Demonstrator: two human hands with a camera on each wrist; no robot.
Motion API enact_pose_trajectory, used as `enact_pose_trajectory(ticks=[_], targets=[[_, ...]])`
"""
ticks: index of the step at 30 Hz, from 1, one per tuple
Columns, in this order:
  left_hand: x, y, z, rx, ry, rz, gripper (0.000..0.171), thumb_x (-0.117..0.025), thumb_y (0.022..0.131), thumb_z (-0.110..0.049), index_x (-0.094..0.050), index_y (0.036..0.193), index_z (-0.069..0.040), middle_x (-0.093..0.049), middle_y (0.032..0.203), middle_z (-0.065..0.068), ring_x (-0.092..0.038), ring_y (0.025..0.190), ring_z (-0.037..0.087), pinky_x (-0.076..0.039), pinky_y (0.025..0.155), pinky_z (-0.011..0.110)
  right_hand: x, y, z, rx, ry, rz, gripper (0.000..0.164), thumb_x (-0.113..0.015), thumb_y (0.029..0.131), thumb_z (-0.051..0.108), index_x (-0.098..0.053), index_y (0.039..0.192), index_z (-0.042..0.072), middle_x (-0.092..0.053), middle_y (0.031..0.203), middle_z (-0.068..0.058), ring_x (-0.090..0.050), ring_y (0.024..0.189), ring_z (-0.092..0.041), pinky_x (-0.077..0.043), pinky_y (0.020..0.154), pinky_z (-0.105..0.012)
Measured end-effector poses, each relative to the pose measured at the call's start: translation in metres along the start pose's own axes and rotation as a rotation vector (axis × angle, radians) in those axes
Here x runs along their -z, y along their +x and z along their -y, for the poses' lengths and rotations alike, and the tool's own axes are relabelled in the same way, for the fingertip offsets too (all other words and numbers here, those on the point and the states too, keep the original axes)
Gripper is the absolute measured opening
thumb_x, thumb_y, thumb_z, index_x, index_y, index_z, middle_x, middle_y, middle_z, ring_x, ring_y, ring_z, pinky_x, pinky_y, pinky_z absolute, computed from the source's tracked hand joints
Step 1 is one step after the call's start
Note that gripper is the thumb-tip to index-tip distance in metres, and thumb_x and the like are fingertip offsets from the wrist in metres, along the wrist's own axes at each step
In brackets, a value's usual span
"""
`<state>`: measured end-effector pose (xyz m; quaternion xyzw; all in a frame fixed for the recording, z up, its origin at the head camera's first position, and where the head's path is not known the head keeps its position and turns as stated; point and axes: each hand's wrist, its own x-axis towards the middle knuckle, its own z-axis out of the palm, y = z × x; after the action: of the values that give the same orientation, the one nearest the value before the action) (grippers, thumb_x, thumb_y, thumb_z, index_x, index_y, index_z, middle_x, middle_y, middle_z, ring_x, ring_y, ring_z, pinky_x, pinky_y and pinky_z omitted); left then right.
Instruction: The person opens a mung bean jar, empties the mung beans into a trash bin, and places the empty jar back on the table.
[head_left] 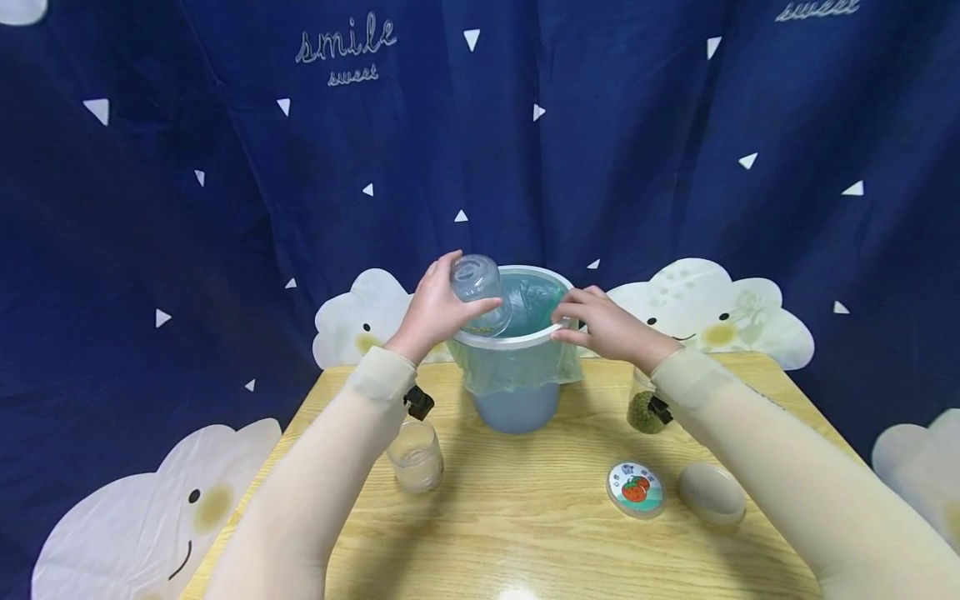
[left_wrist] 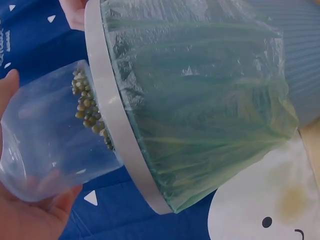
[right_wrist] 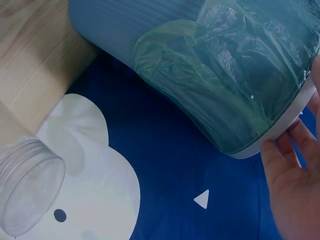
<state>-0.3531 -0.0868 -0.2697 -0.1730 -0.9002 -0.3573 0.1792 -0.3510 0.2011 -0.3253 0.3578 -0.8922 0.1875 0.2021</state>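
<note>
My left hand grips a clear cup tipped mouth-down over the trash bin. In the left wrist view, small green beans gather near the cup's mouth, close by the bin's white rim. A thin green bag lines the bin and folds down over its outside. On the bin's right side, my right hand holds the rim with fingers and thumb; the right wrist view shows its fingertips at the white edge.
An upright clear glass stands at the left. To the right are a jar of green beans, partly behind my right wrist, a round lid with a strawberry picture and a beige oval dish. A blue curtain hangs behind the wooden table.
</note>
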Motion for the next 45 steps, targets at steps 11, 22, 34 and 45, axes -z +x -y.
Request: enact_pose_trajectory(ticks=[11,22,34,45], targets=[[-0.007,0.006,-0.001,0.168,-0.036,-0.068,0.1,-0.08,0.078,-0.063,-0.044,0.152,-0.006,-0.054,0.148,0.017,-0.054,0.133,0.033,-0.046,0.111,0.047,0.0,0.001,0.0,-0.015,0.011,0.017,0.019,-0.077,0.092,0.025,-0.072,0.104,0.011,-0.064,0.109,-0.008,-0.052,0.103,-0.032,-0.045,0.093,-0.048],[-0.006,0.011,-0.004,0.304,-0.113,-0.057,0.097,-0.077,0.08,-0.065,-0.049,0.146,0.0,-0.059,0.143,0.019,-0.059,0.128,0.033,-0.049,0.108,0.045,0.001,0.002,0.002,-0.016,0.013,0.022,0.019,-0.077,0.092,0.025,-0.072,0.104,0.011,-0.064,0.108,-0.007,-0.052,0.103,-0.032,-0.045,0.092,-0.047],[-0.007,0.009,0.007,0.365,-0.173,-0.053,0.092,-0.077,0.078,-0.068,-0.05,0.137,-0.003,-0.061,0.135,0.017,-0.058,0.123,0.03,-0.049,0.106,0.045,0.001,0.001,0.0,-0.017,0.005,0.021,0.02,-0.077,0.093,0.026,-0.072,0.105,0.01,-0.064,0.109,-0.008,-0.052,0.105,-0.033,-0.044,0.094,-0.048],[-0.005,0.004,0.012,0.359,-0.302,-0.071,0.093,-0.076,0.083,-0.062,-0.044,0.143,0.001,-0.057,0.138,0.022,-0.056,0.127,0.033,-0.048,0.109,0.046,0.0,-0.001,-0.001,-0.023,0.01,0.014,0.02,-0.077,0.092,0.026,-0.072,0.104,0.011,-0.064,0.109,-0.007,-0.052,0.103,-0.031,-0.045,0.092,-0.047]])
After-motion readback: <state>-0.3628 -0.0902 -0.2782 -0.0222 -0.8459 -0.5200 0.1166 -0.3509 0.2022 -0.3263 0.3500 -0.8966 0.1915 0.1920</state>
